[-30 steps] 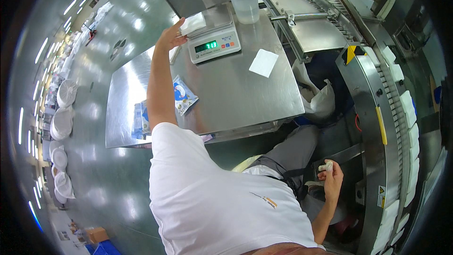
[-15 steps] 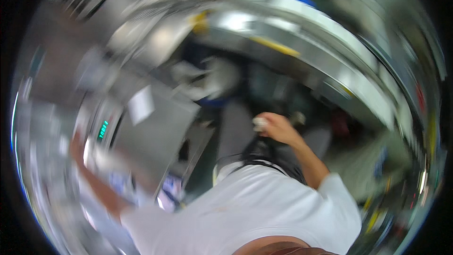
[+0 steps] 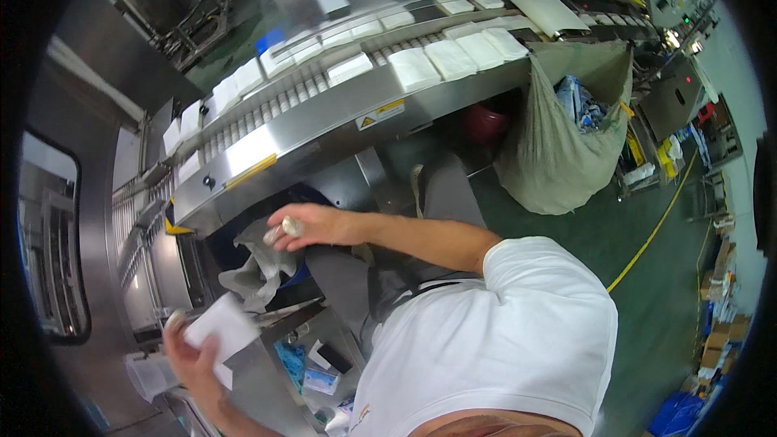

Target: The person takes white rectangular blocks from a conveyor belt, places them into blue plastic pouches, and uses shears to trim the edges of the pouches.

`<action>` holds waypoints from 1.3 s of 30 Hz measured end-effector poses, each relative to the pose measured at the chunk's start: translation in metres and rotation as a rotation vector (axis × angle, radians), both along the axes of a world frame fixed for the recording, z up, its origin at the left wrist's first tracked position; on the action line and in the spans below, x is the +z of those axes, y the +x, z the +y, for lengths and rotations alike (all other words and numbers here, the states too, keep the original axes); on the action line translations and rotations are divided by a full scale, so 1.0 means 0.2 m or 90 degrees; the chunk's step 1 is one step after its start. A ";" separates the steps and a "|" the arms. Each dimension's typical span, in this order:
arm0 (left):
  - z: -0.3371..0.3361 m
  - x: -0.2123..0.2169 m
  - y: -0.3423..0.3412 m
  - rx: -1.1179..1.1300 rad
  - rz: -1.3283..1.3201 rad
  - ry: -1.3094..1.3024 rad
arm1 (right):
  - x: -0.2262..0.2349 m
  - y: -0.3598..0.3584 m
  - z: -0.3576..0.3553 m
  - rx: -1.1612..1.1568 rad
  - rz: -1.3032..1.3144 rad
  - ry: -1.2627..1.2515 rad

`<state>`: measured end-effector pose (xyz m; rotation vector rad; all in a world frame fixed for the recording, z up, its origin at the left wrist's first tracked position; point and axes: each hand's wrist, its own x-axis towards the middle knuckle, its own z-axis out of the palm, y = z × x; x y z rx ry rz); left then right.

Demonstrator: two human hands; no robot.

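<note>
At the lower left my left hand grips a flat white square packet by its edge, thumb on its face. The packet is smeared by motion, so I cannot tell whether it is a pouch or a folded sheet. My right hand hangs in front of my legs, loosely curled with fingers apart, and seems to hold nothing. White covers show on some of its fingertips. Past it, a crumpled whitish bag liner lines a blue bin, partly hidden under the conveyor.
A roller conveyor curves across the far side, bearing several white square packets. A large beige sack hangs at its right, with blue-white wrappers inside. An open drawer holds small items. A steel machine wall stands left.
My view has swung, bringing the conveyor and sack into clear sight. The white packet now shows in my left hand, and the scale-like green display is out of sight.
</note>
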<state>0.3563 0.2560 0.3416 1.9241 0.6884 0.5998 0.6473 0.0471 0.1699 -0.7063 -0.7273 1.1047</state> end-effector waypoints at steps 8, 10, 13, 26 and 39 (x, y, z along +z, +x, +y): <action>-0.56 -0.09 0.91 -0.334 0.009 -0.111 | 0.17 0.01 -0.43 -0.163 -0.086 -0.041; -0.66 -0.13 1.06 -0.352 -0.002 -0.115 | 0.19 0.06 -0.56 -0.257 -0.089 -0.096; -0.72 -0.20 1.22 -0.391 0.026 -0.143 | 0.17 0.11 -0.69 -0.357 -0.076 -0.122; -1.17 -0.34 1.85 -0.583 0.000 -0.122 | 0.17 0.45 -1.22 -0.630 -0.138 -0.223; -1.30 -0.66 1.71 -0.539 -0.053 -0.385 | 0.30 2.12 -1.38 -0.840 -0.087 -0.198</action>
